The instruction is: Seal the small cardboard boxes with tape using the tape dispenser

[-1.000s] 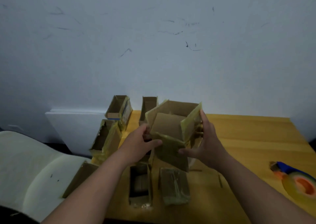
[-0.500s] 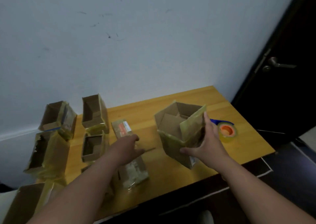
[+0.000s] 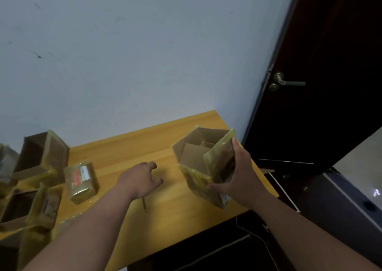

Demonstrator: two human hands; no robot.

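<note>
My right hand (image 3: 237, 177) grips a small open cardboard box (image 3: 198, 157) by its right side, thumb underneath near the front. The box is tilted, its flaps stand up, and yellowish tape covers its sides. It hangs over the right end of the wooden table (image 3: 175, 208). My left hand (image 3: 140, 179) hovers over the table's middle with loosely spread fingers and holds nothing. The tape dispenser is hidden from view.
A closed taped box with a red-and-white label (image 3: 81, 181) lies left of my left hand. Several open boxes (image 3: 41, 157) crowd the table's left end. A dark door with a metal handle (image 3: 287, 82) stands at the right, past the table's edge.
My left hand let go of the box and moved left over the table. My right hand carried the box to the right. The view swung right, and the tape dispenser went out of sight.
</note>
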